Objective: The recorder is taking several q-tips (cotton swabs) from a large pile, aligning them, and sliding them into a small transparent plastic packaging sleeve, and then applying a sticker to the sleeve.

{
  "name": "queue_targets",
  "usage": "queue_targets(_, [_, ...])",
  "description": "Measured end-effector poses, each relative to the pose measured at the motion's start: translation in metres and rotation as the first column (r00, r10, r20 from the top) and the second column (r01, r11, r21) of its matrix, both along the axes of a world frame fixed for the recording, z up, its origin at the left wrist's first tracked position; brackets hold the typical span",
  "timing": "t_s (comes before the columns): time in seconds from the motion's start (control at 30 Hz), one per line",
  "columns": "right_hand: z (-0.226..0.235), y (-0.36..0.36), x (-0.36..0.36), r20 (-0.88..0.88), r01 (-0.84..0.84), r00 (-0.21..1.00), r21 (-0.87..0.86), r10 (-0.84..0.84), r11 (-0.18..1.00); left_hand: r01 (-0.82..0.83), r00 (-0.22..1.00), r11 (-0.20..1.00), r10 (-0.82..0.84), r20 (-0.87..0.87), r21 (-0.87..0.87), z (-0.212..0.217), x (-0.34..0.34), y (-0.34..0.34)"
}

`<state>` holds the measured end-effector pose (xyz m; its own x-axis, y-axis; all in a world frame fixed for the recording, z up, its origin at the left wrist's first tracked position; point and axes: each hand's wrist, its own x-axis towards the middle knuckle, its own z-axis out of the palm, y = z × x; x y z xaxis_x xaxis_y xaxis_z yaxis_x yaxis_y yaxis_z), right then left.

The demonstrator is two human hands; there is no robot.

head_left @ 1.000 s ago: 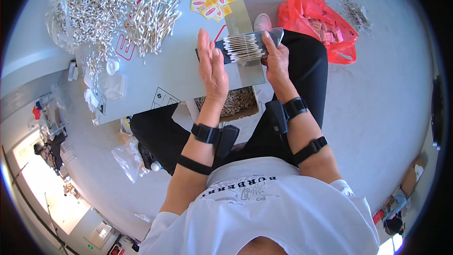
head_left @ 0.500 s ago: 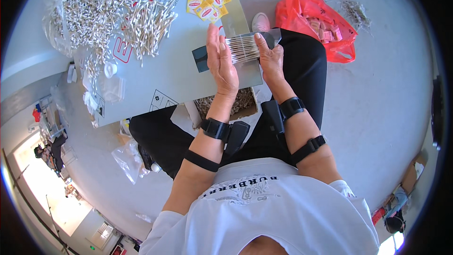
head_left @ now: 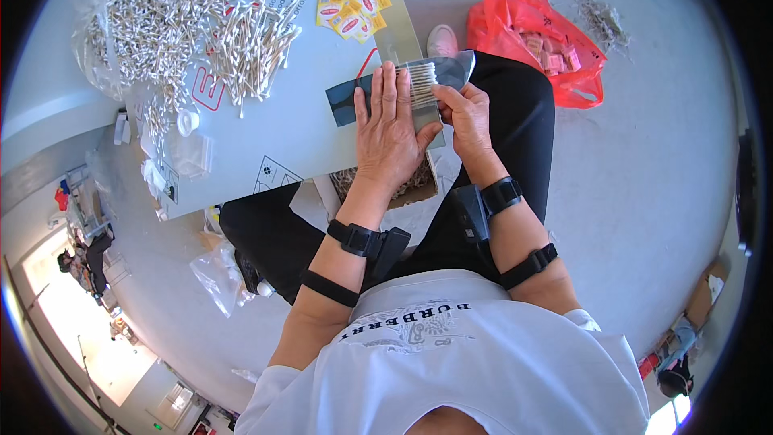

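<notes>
Resting our left hand flat over cotton swabs, we held our right hand curled beside it, grip unclear.

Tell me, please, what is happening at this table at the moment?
A person is handling a row of cotton swabs on a dark strip at the edge of the table. The left hand lies flat over part of the row, and the right hand is at its right end; whether it grips any swabs is unclear. Loose swabs are heaped to the left, with yellow-and-white slips beyond the hands.
</notes>
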<state>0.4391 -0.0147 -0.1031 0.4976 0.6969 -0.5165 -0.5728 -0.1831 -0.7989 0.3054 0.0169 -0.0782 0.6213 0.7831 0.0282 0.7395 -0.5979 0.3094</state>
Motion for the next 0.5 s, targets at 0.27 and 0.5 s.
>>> queue_targets(0.27, [0.0008, -0.0002, 0.0033, 0.027, -0.048, 0.998, 0.001, 0.048, 0.999, -0.013, 1.000, 1.000, 0.013, -0.012, -0.011, 0.0013, 0.0008, -0.0001])
queue_targets(0.5, [-0.0076, -0.0011, 0.0001, 0.287, -0.086, 0.954, -0.008, 0.085, 0.996, -0.032, 0.999, 0.999, 0.031, -0.023, -0.032, -0.0002, 0.0086, -0.0011])
